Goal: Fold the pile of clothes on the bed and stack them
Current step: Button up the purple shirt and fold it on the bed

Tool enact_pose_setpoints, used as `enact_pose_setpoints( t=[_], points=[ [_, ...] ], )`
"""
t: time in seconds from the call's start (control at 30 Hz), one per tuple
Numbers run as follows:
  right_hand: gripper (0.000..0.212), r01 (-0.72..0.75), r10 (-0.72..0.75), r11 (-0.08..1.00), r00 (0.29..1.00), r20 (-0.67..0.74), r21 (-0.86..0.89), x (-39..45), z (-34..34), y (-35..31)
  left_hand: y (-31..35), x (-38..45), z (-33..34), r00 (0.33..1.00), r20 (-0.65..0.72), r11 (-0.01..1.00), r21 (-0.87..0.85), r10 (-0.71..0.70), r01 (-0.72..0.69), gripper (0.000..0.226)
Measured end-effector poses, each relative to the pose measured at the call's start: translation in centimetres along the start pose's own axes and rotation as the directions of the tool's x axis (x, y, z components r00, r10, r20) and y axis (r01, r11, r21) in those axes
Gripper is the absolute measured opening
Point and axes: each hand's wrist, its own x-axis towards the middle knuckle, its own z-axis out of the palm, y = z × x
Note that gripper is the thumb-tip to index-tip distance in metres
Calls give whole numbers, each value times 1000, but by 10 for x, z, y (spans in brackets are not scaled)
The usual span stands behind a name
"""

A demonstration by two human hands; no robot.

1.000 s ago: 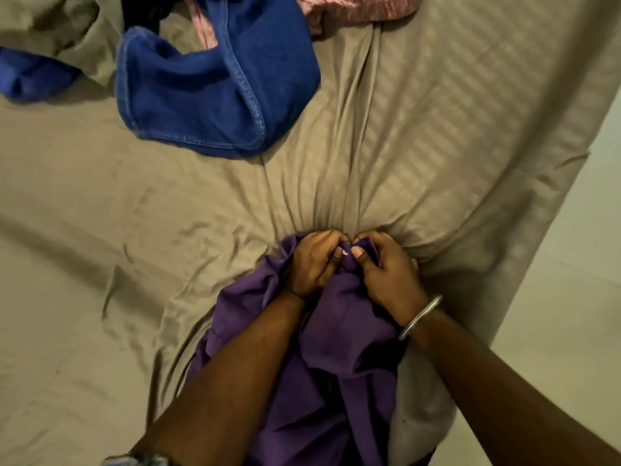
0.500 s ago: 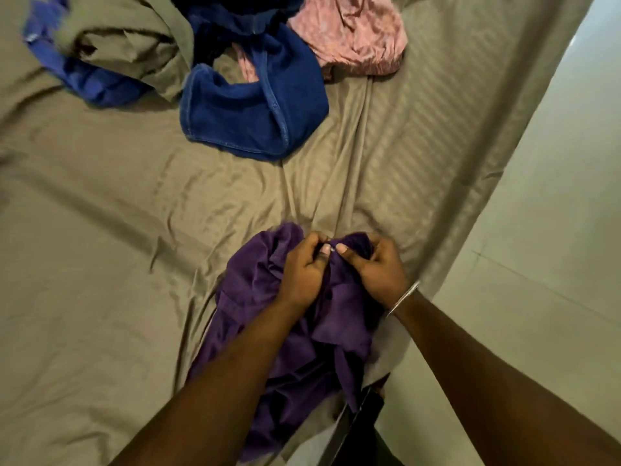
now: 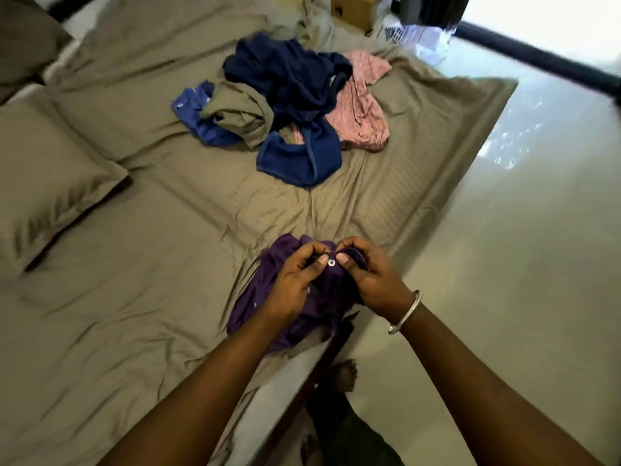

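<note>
head view: both hands meet over a purple shirt that lies bunched at the near edge of the bed. the left hand is closed on the purple cloth, thumb pressed beside a small white button. the right hand is closed on the same cloth from the other side, its thumb tip just beside the button too. a silver bangle sits on the right wrist. farther up the bed, well apart from the hands, lies the unfolded pile of clothes: a dark navy garment on top, a blue denim piece at the near side, a pink patterned garment to the right, an olive one and a bright blue one to the left. a pillow rests at the left. pale floor runs along the right of the bed, and a bare foot shows there below the hands.
</note>
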Motion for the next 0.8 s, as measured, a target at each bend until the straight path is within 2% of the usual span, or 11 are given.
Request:
enact_pose_setpoints(
  t=[0.1, 0.27, 0.37, 0.47, 0.53, 0.67, 0.8],
  points=[
    [6, 39, -39, 999, 999, 0, -29, -41, 6, -48, 38, -49, 19, 1000, 2, 1000, -12, 22, -22, 9],
    [12, 152, -154, 970, 988, 4, -189, -89, 11, -106, 86, -114, 45, 995, -94, 994, -107, 14, -24, 7],
    [9, 184, -184, 960, 983, 24, -210, -103, 8, -132, 106, -138, 56, 988, -136, 996, -40, 78, -84, 20],
    [2, 185, -170, 963, 981, 94, -194, -104, 2, -151, 123, -147, 60, 985, -149, 993, -73, 84, -95, 22],
    [9, 195, -168, 963, 974, 155, -187, -99, -6, -155, 128, -147, 64, 983, -154, 993, -44, 101, -108, 17],
    [3, 215, -178, 968, 953, 244, -131, -74, -27, -165, 141, -131, 81, 964, -242, 991, -43, 111, -125, 15],
    [11, 183, -160, 983, 920, 359, -32, -43, -58, -184, 156, -113, 97, 931, -323, 985, 27, 168, -169, 14]
  ],
)
